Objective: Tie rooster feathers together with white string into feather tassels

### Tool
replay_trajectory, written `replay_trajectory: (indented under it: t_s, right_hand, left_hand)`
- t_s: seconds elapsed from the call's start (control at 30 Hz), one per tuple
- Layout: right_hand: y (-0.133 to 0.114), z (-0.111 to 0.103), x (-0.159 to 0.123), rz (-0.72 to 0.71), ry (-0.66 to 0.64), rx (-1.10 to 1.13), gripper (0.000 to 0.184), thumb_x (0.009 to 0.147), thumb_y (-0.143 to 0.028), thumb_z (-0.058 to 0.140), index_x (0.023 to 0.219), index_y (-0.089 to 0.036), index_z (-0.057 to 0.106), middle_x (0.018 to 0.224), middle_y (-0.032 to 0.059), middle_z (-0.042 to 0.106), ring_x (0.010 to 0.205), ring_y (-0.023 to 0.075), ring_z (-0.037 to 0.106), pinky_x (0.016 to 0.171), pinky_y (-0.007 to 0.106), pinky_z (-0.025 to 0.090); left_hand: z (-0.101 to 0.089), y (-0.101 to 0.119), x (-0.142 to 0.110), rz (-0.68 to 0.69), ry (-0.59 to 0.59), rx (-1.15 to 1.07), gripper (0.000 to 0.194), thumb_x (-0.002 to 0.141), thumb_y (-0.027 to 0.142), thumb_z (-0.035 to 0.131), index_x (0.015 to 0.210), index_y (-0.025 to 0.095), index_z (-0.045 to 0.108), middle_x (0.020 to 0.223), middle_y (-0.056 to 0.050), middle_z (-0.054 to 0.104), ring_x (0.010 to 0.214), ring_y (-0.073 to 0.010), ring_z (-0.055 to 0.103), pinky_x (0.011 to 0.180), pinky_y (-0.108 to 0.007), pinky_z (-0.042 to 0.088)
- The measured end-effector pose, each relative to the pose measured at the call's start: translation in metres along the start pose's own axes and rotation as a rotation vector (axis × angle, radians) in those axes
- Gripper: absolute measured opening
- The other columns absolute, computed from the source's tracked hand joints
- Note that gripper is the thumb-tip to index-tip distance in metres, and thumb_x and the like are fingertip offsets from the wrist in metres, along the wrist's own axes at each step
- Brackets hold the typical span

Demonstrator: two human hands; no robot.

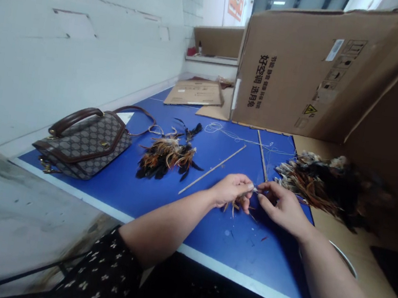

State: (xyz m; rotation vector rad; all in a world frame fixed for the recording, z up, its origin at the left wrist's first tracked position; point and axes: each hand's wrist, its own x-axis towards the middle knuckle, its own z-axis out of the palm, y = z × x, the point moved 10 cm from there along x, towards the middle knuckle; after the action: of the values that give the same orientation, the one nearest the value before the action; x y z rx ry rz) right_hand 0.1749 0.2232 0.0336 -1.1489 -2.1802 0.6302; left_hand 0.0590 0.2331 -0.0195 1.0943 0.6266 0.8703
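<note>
My left hand [234, 192] is closed on a small bunch of brown feathers [234, 207], whose tips stick out below the fingers. At the bunch's pale upper end, my right hand [284, 208] pinches close beside the left fingertips. Whether a thread or a quill lies in that pinch is too small to make out. Both hands hover over the blue tabletop [206, 224]. To the left lies a loose pile of black and orange-brown feathers [167, 154]. A larger heap of feathers [328, 179] rests on cardboard at the right.
Two thin sticks [213, 169] [263, 154] lie beyond my hands. White thread [237, 137] curls across the table. A patterned handbag [86, 145] sits at the left edge. A big cardboard box [298, 74] stands at the back right, with flat cardboard [195, 92] beside it.
</note>
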Motion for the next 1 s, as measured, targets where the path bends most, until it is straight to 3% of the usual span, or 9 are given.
replay_trajectory:
  t_s: [0.13, 0.3, 0.53, 0.67, 0.83, 1.0]
  right_hand:
    - [-0.002, 0.001, 0.001, -0.029, -0.003, -0.034, 0.021, 0.098, -0.036, 0.057, 0.089, -0.021, 0.068, 0.078, 0.0034, 0.07, 0.068, 0.0189, 0.062, 0.066, 0.031, 0.049]
    - [-0.015, -0.008, 0.001, -0.127, 0.088, -0.011, 0.018, 0.099, -0.036, 0.059, 0.092, -0.023, 0.069, 0.085, 0.0055, 0.071, 0.076, 0.0211, 0.064, 0.073, 0.033, 0.05]
    - [-0.011, -0.002, 0.002, -0.121, 0.061, -0.019, 0.017, 0.1, -0.034, 0.059, 0.089, -0.022, 0.066, 0.083, 0.0052, 0.067, 0.075, 0.0204, 0.061, 0.071, 0.033, 0.049]
    - [-0.019, 0.0, 0.002, -0.219, 0.054, -0.011, 0.015, 0.101, -0.03, 0.06, 0.088, -0.023, 0.065, 0.086, 0.0056, 0.064, 0.08, 0.0209, 0.061, 0.076, 0.034, 0.05]
    - [-0.029, 0.007, 0.001, -0.327, 0.042, -0.012, 0.01, 0.098, -0.025, 0.061, 0.089, -0.023, 0.066, 0.103, 0.0102, 0.063, 0.096, 0.0246, 0.064, 0.083, 0.037, 0.053]
    - [-0.026, 0.012, 0.0, -0.301, 0.037, 0.017, 0.012, 0.099, -0.025, 0.059, 0.089, -0.023, 0.067, 0.118, 0.0111, 0.063, 0.11, 0.0266, 0.064, 0.091, 0.038, 0.053]
  left_hand:
    - [-0.003, 0.003, 0.001, 0.027, 0.007, 0.034, 0.043, 0.084, 0.051, 0.075, 0.089, 0.015, 0.054, 0.071, 0.001, 0.061, 0.051, -0.0166, 0.068, 0.054, -0.032, 0.059]
    - [-0.003, -0.008, 0.0, -0.047, 0.01, 0.14, 0.036, 0.086, 0.045, 0.074, 0.094, 0.016, 0.054, 0.069, 0.0, 0.064, 0.049, -0.0196, 0.07, 0.049, -0.028, 0.056]
    - [0.001, -0.027, -0.004, -0.195, -0.043, 0.266, 0.024, 0.092, 0.036, 0.068, 0.092, 0.016, 0.053, 0.059, -0.002, 0.065, 0.05, -0.0205, 0.071, 0.052, -0.028, 0.057]
    - [0.004, -0.031, -0.005, -0.236, -0.078, 0.302, 0.018, 0.095, 0.029, 0.062, 0.088, 0.016, 0.052, 0.056, -0.003, 0.065, 0.05, -0.0198, 0.07, 0.054, -0.03, 0.059]
    - [0.004, -0.035, -0.005, -0.248, -0.087, 0.316, 0.021, 0.093, 0.03, 0.065, 0.086, 0.017, 0.05, 0.057, -0.001, 0.064, 0.052, -0.0197, 0.071, 0.055, -0.03, 0.059]
    - [0.007, -0.032, -0.007, -0.224, -0.086, 0.355, 0.018, 0.091, 0.026, 0.065, 0.088, 0.017, 0.05, 0.057, -0.001, 0.064, 0.048, -0.0178, 0.068, 0.051, -0.026, 0.056]
